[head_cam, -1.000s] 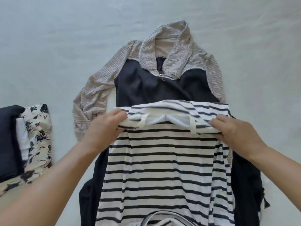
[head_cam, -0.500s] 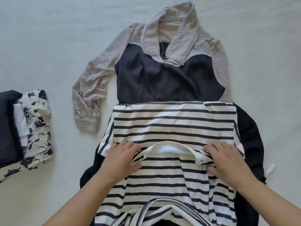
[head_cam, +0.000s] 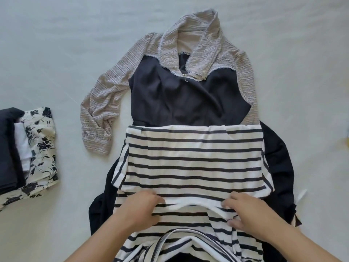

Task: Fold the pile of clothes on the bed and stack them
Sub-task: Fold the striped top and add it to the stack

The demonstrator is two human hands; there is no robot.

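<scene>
1. Striped top (head_cam: 194, 159): white with dark stripes, lying on the dark dress (head_cam: 188, 99) mid-bed (head_cam: 75, 44); far part folded toward the person, white hem edge across the near middle.
2. Left hand (head_cam: 139, 208): fingers curled, gripping the folded hem at its left end.
3. Right hand (head_cam: 247, 210): fingers curled over the hem at its right end, thumb under the edge; grasping the same top.
4. Dark dress: flat under the top, grey knit collar and sleeves at the far end, left sleeve bent back.
5. Folded stack (head_cam: 24, 152) at the left edge of the bed: dark item, white item, floral piece; well apart from the top.
</scene>
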